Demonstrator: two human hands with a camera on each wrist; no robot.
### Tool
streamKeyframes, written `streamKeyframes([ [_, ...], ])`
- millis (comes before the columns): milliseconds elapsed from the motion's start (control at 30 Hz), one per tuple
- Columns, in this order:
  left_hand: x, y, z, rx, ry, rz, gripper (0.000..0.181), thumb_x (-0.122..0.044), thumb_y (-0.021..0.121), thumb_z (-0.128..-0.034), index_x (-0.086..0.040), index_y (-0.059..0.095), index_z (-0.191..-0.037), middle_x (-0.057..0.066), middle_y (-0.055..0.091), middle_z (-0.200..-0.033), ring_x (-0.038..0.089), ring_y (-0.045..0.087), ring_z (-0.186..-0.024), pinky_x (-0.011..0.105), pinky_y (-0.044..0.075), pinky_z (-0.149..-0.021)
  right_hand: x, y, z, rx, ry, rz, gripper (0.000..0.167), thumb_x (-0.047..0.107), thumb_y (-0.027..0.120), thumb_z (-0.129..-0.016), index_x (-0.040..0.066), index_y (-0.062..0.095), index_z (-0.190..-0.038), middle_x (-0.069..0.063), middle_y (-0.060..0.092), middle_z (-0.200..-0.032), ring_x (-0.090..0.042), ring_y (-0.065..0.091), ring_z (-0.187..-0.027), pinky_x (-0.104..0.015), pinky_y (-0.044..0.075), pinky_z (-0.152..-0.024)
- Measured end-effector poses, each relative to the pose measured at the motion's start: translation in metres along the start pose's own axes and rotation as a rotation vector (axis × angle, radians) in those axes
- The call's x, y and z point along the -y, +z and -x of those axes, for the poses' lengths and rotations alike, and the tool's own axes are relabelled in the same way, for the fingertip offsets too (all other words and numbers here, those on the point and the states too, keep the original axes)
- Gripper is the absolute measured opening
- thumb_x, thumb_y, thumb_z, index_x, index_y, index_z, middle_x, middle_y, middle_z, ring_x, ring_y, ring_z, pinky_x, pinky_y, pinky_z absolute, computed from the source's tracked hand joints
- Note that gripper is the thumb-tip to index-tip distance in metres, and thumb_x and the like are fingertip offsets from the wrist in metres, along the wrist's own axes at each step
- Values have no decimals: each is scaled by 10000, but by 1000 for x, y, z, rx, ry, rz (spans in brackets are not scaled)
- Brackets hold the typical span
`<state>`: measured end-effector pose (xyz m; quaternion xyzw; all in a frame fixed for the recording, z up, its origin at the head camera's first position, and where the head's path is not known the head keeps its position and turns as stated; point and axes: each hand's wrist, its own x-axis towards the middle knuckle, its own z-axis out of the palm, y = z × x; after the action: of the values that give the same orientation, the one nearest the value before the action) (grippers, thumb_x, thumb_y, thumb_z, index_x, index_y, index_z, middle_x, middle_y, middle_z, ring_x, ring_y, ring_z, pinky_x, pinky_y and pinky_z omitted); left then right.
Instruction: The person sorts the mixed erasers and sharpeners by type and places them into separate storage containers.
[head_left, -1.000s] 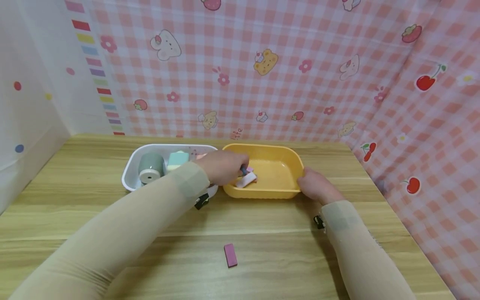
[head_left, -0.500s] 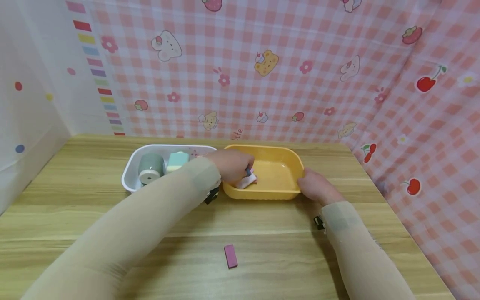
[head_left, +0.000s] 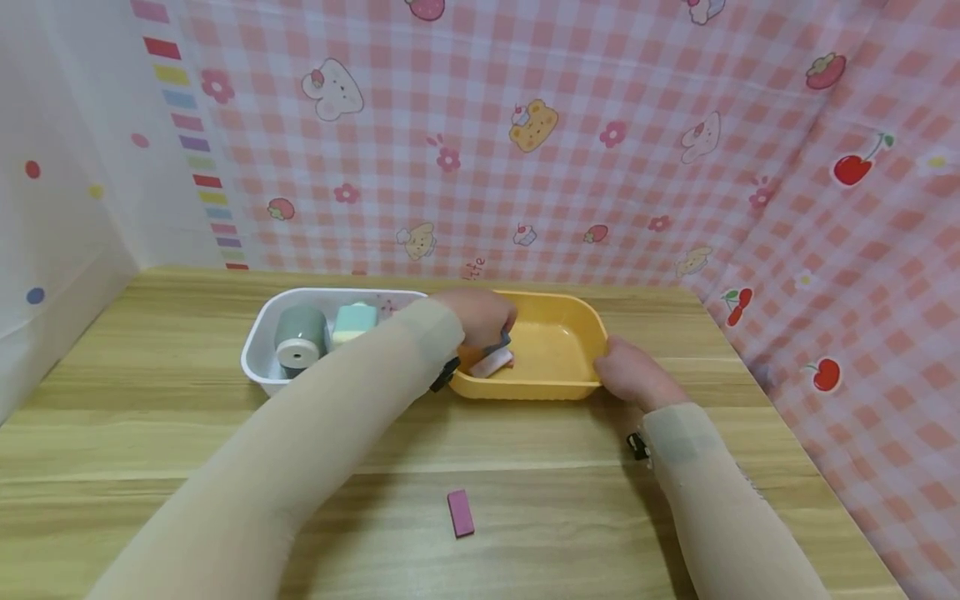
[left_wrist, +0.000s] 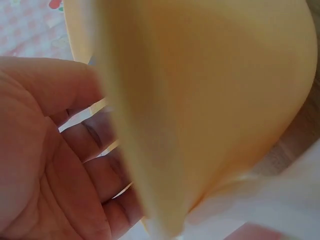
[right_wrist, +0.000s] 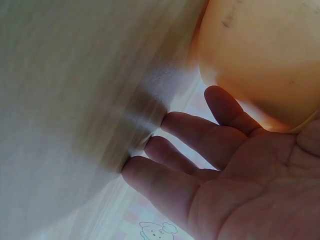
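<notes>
My left hand (head_left: 480, 315) reaches into the left end of a yellow tray (head_left: 525, 388). It pinches a small blue-grey block (head_left: 498, 342), whose full shape is hidden. Beside it on the tray floor lies a white block (head_left: 492, 363) with some pink at its edge. In the left wrist view the tray wall (left_wrist: 215, 90) covers the fingertips of my left hand (left_wrist: 55, 155). At the tray's right end my right hand (head_left: 633, 369) touches the outside. In the right wrist view its fingers (right_wrist: 160, 177) extend, tips on the table; the thumb is out of sight.
A white tray (head_left: 258, 354) stands left of the yellow one, holding a grey-green cup-like thing (head_left: 302, 329) and a mint-and-cream block (head_left: 356, 321). A pink block (head_left: 461, 513) lies on the wooden table (head_left: 570, 508) in front. Patterned cloth (head_left: 465, 125) hangs behind and to the right.
My left hand has shifted a little to the right, further over the yellow tray, and more of the blue-grey block shows. The right hand holds its place.
</notes>
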<state>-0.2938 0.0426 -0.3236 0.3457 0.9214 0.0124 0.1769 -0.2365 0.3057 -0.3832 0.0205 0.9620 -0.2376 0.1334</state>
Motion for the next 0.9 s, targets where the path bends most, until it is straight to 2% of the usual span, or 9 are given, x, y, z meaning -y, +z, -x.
streamKeyframes([
  [333,0,0,-5,3,-17,51,158,-244,566,-1075,-193,655,-1197,-9,684,-1154,181,618,-1013,318,515,-867,1,0,1,-3,2,14,559,165,375,-1006,-149,408,-1468,-295,575,-1319,-375,538,-1151,-568,429,-1104],
  [500,1,2,-5,6,-20,8,232,-264,556,-1086,-182,677,-1267,-3,701,-1246,171,623,-1075,342,520,-975,1,0,2,2,4,1,552,166,376,-1013,-138,411,-1472,-291,578,-1319,-373,543,-1143,-564,436,-1087],
  [667,2,3,-5,8,-18,9,296,-273,549,-1092,-169,700,-1324,6,712,-1309,168,633,-1111,362,513,-1050,1,0,2,-2,1,9,547,165,380,-1015,-130,418,-1474,-286,581,-1315,-370,544,-1137,-560,438,-1078],
  [900,2,1,-5,15,-20,7,323,-263,528,-1100,-171,683,-1367,14,686,-1378,177,626,-1207,374,495,-1108,1,0,0,3,3,8,578,169,369,-1022,-136,377,-1512,-304,557,-1398,-371,530,-1204,-583,395,-1164],
])
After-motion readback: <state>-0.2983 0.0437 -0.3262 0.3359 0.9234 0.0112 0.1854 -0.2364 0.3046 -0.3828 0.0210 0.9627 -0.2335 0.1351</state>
